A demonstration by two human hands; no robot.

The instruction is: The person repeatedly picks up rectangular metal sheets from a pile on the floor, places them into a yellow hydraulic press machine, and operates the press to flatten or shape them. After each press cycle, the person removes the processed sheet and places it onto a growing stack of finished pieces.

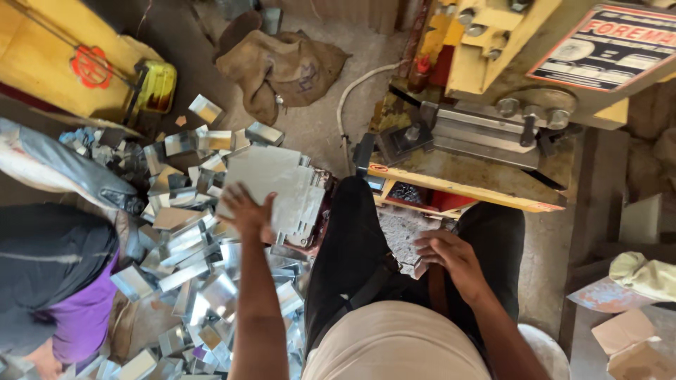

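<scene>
Reaching Into a Stack of Flat Metal Sheets Beside the Press

Reaching out to the person's left, the left hand (246, 210) lies with fingers spread on the near edge of a stack of flat metal sheets (278, 184). The palm faces down and the fingertips press on the top sheet; the thumb side curls at the sheet's edge, so the hand touches the stack, but whether it has actually pinched a sheet cannot be told from this angle. The stack sits just left of the person's left knee, above a heap of bent metal pieces (186, 243) that covers the floor (310, 127) on that side, shiny channel-shaped offcuts lying at all angles.

The right hand (451, 257) rests over the right thigh, fingers curled inward and loosely closed. A small pale piece shows at its fingertips, too hidden to say what it is or whether it is gripped. The person sits in dark trousers (352, 239) with knees apart, facing a yellow press machine (493, 91) whose grey metal die block (479, 137) lies just ahead of the knees, well apart from both hands.

Another person (56, 281), in dark and purple clothing, is at the left edge beside the heap. A crumpled burlap sack (282, 67) lies on the floor beyond the sheets, and torn cardboard pieces (627, 341) lie at the lower right.
</scene>
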